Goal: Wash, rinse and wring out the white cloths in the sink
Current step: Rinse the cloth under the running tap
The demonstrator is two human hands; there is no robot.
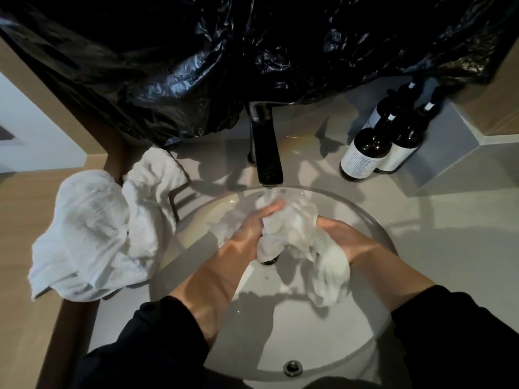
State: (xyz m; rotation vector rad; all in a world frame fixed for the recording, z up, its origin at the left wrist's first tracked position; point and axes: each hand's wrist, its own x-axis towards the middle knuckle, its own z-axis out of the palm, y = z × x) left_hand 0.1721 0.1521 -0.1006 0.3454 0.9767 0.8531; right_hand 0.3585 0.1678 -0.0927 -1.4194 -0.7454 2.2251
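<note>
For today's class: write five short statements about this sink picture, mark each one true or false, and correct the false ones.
1. The left hand and the right hand both grip one white cloth under the tap. True.
2. The pile of cloths lies inside the sink. False: it lies on the counter, left of the sink.
3. The dark bottles stand left of the tap. False: they stand to its right.
4. Black plastic sheeting hangs behind the tap. True.
5. The held cloth is over the sink. True.
</note>
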